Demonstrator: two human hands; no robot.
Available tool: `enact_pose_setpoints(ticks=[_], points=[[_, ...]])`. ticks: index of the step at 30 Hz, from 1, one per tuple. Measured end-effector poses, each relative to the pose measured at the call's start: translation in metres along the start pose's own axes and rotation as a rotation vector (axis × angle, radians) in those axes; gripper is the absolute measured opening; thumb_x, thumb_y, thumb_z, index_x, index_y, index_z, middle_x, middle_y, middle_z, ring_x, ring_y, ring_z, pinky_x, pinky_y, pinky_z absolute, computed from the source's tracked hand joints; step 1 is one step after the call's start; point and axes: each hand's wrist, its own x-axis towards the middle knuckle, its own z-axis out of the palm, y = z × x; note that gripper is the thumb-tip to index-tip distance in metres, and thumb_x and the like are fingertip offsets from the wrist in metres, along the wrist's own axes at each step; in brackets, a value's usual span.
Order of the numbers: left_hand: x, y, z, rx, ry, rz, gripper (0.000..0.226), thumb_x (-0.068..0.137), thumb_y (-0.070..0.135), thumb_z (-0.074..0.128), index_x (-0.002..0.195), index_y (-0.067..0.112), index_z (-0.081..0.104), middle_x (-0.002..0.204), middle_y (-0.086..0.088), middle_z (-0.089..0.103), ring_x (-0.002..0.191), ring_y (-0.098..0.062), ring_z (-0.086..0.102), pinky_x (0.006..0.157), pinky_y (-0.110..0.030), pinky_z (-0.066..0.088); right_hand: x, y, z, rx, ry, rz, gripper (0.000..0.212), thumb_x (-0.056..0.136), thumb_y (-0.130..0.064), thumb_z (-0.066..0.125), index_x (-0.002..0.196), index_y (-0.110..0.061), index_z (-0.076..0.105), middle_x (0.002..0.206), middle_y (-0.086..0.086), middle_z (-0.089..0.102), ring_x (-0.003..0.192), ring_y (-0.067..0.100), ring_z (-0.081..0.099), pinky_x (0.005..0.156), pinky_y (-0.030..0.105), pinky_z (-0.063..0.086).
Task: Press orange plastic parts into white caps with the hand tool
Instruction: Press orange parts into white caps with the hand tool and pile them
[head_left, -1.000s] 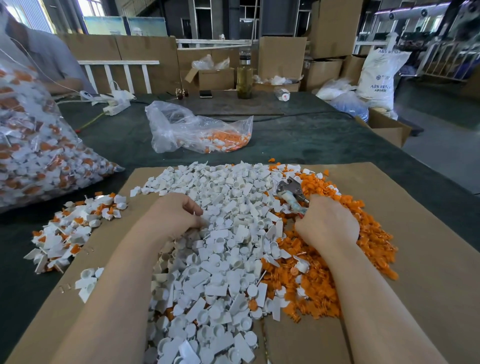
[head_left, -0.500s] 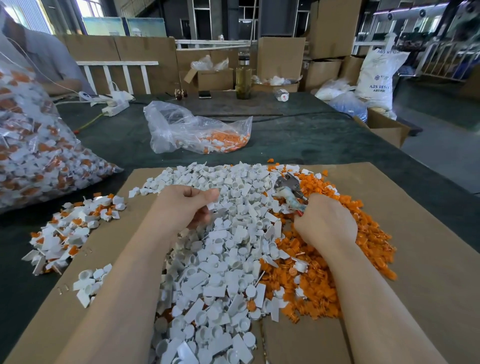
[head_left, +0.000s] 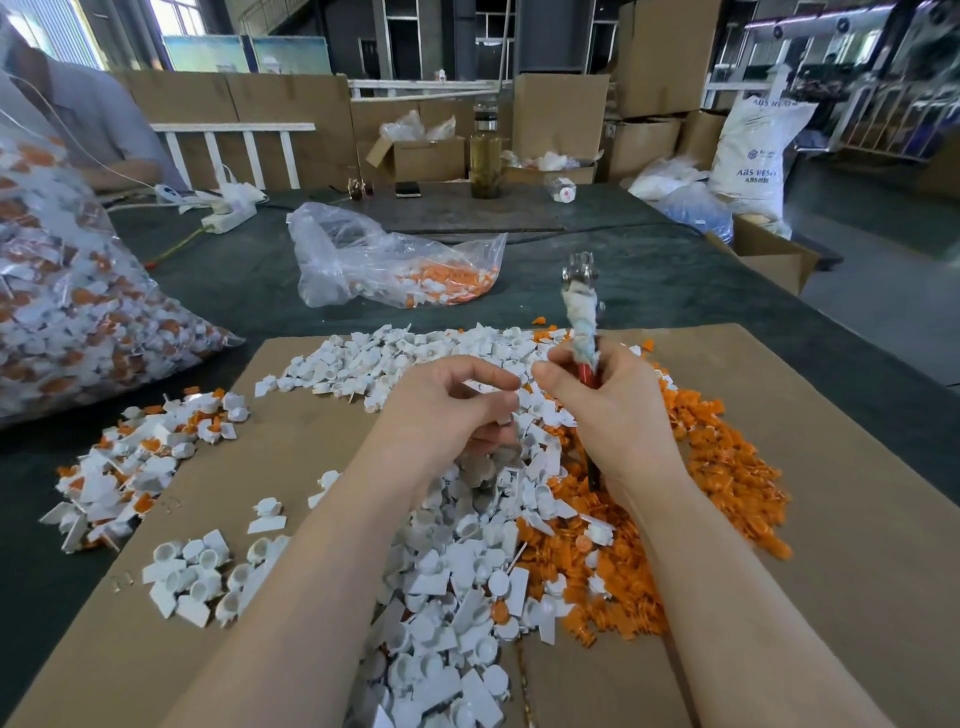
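The right hand (head_left: 605, 410) gripped the hand tool (head_left: 583, 312) upright above the orange plastic parts (head_left: 727, 467). The left hand (head_left: 447, 410), fingers curled, pinched something small, unidentifiable, over the white caps (head_left: 457, 571), probably for loading.

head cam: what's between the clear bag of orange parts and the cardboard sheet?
Bare dark green table cover between the bag and the cardboard, head view.

White caps (head_left: 457, 582) are lying in a loose heap across the cardboard, many showing open round cups and flat tabs. Orange plastic parts (head_left: 727, 467) are piling up just beside them on the right, the two heaps touching and mingling at the seam. The hand tool (head_left: 582, 306), cloth-wrapped with a metal head, is standing almost upright above the heaps.
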Motion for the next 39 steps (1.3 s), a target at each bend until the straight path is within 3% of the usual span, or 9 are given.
enact_pose_setpoints(ticks=[4,12,15,19,28,35,39], points=[[-0.002,0.000,0.008,0.135,0.039,0.082,0.012,0.084,0.013,0.077,0.087,0.023,0.074,0.073,-0.010,0.074,0.063,-0.015,0.072,0.068,-0.035,0.061,-0.001,0.000,0.004,-0.011,-0.017,-0.008,0.014,0.083,-0.027,0.076,0.084,-0.026,0.062,0.067,-0.027,0.062,0.066,-0.009,0.059,0.057,0.005,0.042],[-0.003,-0.003,0.012,0.249,0.137,0.201,0.008,0.079,0.025,0.080,0.083,0.031,0.075,0.068,0.003,0.072,0.059,-0.006,0.070,0.061,-0.028,0.057,-0.002,-0.002,0.005,-0.019,-0.069,-0.004,0.018,0.080,-0.035,0.078,0.086,-0.024,0.065,0.067,-0.019,0.064,0.066,-0.004,0.061,0.058,0.008,0.044],[-0.002,-0.003,0.010,0.195,0.159,0.166,0.011,0.080,0.022,0.081,0.081,0.031,0.075,0.069,0.001,0.073,0.060,-0.009,0.071,0.055,-0.026,0.057,-0.003,-0.003,0.004,-0.009,-0.099,0.000,0.013,0.086,-0.032,0.072,0.086,-0.020,0.067,0.068,-0.014,0.066,0.067,-0.001,0.061,0.058,0.009,0.045],[-0.001,-0.002,0.008,0.070,0.148,0.146,0.014,0.077,0.016,0.083,0.082,0.027,0.076,0.074,-0.005,0.074,0.061,-0.013,0.073,0.060,-0.023,0.059,-0.003,-0.005,0.001,0.056,-0.117,0.073,0.012,0.090,-0.024,0.067,0.079,-0.020,0.064,0.052,-0.018,0.050,0.049,-0.001,0.047,0.049,0.013,0.038],[0.001,-0.006,0.008,0.158,0.164,0.180,0.016,0.077,0.016,0.083,0.080,0.030,0.076,0.072,-0.003,0.073,0.060,-0.012,0.072,0.059,-0.024,0.059,-0.002,-0.005,-0.003,0.090,-0.198,0.203,0.012,0.090,-0.025,0.069,0.079,-0.019,0.065,0.045,-0.018,0.053,0.044,-0.005,0.051,0.047,0.013,0.036],[0.002,-0.007,0.008,0.121,0.169,0.160,0.025,0.075,0.013,0.084,0.075,0.037,0.077,0.073,-0.004,0.073,0.061,-0.015,0.072,0.064,-0.031,0.061,-0.001,-0.002,-0.002,0.208,-0.144,0.188,0.021,0.080,-0.015,0.078,0.077,-0.018,0.057,0.050,-0.016,0.049,0.044,-0.001,0.047,0.044,0.010,0.037],[0.001,-0.006,0.009,0.096,0.159,0.144,0.025,0.079,0.014,0.081,0.078,0.038,0.076,0.071,0.004,0.074,0.060,-0.006,0.071,0.058,-0.016,0.055,-0.003,-0.004,0.000,0.297,-0.124,0.139,0.024,0.077,-0.008,0.079,0.070,-0.020,0.059,0.068,0.001,0.059,0.050,0.000,0.050,0.049,0.011,0.042]])
